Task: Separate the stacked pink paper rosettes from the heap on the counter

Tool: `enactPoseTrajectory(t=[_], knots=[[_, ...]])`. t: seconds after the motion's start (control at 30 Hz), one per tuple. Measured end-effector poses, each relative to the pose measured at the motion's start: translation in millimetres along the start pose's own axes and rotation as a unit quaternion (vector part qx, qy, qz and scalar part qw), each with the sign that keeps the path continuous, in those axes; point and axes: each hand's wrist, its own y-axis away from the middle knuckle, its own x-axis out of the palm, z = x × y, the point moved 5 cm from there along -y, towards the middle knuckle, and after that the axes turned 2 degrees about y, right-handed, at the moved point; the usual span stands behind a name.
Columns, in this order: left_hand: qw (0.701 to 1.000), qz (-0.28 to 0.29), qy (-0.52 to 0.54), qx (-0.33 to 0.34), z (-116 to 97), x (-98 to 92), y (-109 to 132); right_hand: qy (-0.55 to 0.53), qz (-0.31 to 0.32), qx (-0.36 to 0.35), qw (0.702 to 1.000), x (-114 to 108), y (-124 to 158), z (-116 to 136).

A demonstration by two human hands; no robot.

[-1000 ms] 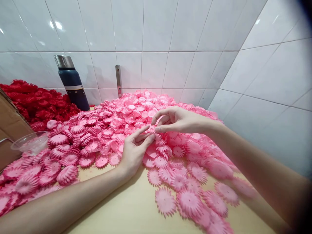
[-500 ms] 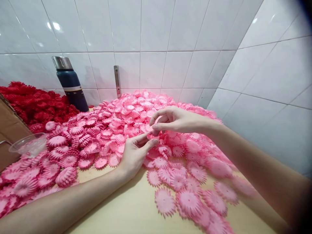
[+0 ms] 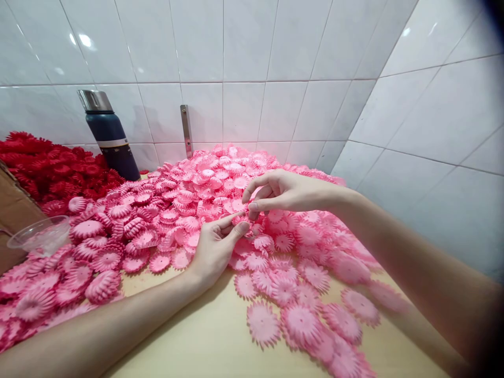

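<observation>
My left hand (image 3: 214,249) is closed in a pinch on a pink paper-like flower piece (image 3: 243,219) with a fringed edge, partly covered by the thumb and fingers. Just above it, my right hand (image 3: 283,193) has its thumb and fingertips pressed together at that piece's upper edge. Whatever sits between those right fingertips is too small to make out. Both hands are over a large heap of similar pink fringed discs (image 3: 205,181), many with a small hole in the middle.
Loose pink discs (image 3: 302,321) lie on the pale tabletop (image 3: 189,336). At the left are red fringed pieces (image 3: 66,170), a dark blue bottle (image 3: 110,134), a clear plastic bowl (image 3: 41,236) and a cardboard box (image 3: 18,210). A metal strip (image 3: 185,128) stands against the tiled wall (image 3: 244,47).
The whole view has shifted slightly, so the surroundings sit a little further left. Both hands stay together at the flower piece, with only small finger movement.
</observation>
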Motion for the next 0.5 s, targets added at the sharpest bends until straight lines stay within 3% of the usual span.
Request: enactPoseTrajectory(t=[0.23,0.5], knots=[[1.0,-0.018,0.016,-0.015,5.8,-4.4,-1.6,-0.017,0.016,-0.011,1.0,2.0,0.5,1.5],[1.0,-0.001,0.005,-0.018,7.4,-2.3,-1.4,-0.046,0.042,-0.014,0.998,4.0,1.2,2.1]])
